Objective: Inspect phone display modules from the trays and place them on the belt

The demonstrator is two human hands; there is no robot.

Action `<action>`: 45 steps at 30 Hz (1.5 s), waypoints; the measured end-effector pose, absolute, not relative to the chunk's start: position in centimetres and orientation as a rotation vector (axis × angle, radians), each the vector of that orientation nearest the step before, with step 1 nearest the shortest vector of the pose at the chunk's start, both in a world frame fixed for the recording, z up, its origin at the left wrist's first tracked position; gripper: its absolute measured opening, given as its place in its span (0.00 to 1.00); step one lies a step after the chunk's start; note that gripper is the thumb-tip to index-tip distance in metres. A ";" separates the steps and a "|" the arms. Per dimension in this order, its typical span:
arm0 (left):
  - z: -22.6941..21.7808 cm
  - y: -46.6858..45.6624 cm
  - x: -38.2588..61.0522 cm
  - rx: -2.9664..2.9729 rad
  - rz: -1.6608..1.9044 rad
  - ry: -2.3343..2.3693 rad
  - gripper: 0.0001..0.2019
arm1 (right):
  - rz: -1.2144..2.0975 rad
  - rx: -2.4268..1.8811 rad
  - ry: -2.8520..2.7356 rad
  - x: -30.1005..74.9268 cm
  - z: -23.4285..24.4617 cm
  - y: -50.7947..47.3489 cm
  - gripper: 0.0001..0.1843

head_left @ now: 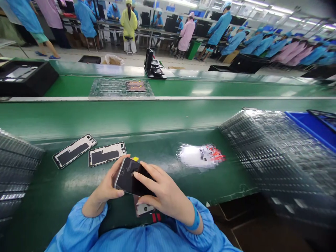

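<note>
Both my hands hold a dark phone screen panel (128,179) just above the green bench. My left hand (106,190) grips its left edge, thumb along the underside. My right hand (164,191) lies over its right side, fingers curled on the glass. Under my right hand a second part (144,209) with red tabs lies on the bench. Two phone frames, one (74,150) and another (107,154), lie flat to the upper left. A small yellow piece (135,159) shows behind the panel.
A pile of clear films with red tabs (201,156) lies to the right. Stacks of clear plastic trays stand at right (275,154) and left (15,168). A blue bin (312,128) sits far right. A conveyor belt (210,89) carries a tray (120,87). Several people work beyond.
</note>
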State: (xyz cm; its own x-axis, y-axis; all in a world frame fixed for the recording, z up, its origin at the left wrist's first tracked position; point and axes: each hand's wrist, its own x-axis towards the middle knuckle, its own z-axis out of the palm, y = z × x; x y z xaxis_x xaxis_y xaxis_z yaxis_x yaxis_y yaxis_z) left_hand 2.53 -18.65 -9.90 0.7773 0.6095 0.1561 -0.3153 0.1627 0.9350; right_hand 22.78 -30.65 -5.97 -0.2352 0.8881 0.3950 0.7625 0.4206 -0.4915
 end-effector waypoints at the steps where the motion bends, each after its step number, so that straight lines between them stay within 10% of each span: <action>1: -10.0 -18.7 2.5 1.230 0.674 0.295 0.44 | 0.251 -1.405 -2.065 22.8 -5.8 -30.6 0.35; 8: -10.5 -19.1 2.7 1.053 0.692 0.401 0.49 | 0.241 -1.476 -2.063 22.3 -5.4 -30.1 0.31; 12: -9.9 -18.7 3.6 0.825 0.691 0.522 0.31 | 0.350 -1.488 -1.860 22.1 -6.9 -29.4 0.37; 23: -9.8 -16.0 3.2 0.706 0.863 0.790 0.18 | 1.737 -0.997 -1.019 23.3 -9.7 -29.4 0.25; 27: -8.7 -16.7 3.5 0.868 0.589 0.669 0.32 | 1.615 -0.980 -0.891 23.0 -10.4 -29.4 0.25; 32: -7.7 -18.1 3.9 1.384 0.337 0.704 0.16 | 1.392 -1.072 -0.884 23.4 -9.8 -29.0 0.23; 45: -8.1 -19.1 4.3 1.494 0.357 0.753 0.22 | 1.311 -1.083 -0.728 22.9 -9.7 -28.3 0.26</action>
State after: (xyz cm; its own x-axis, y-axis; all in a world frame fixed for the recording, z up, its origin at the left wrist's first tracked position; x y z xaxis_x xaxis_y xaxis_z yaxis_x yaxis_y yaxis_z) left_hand 4.33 -19.05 -8.15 0.7298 0.6446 -0.2276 0.2309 0.0809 0.9696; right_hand 22.88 -28.28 -9.74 0.1620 0.9752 -0.1506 -0.3871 -0.0775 -0.9188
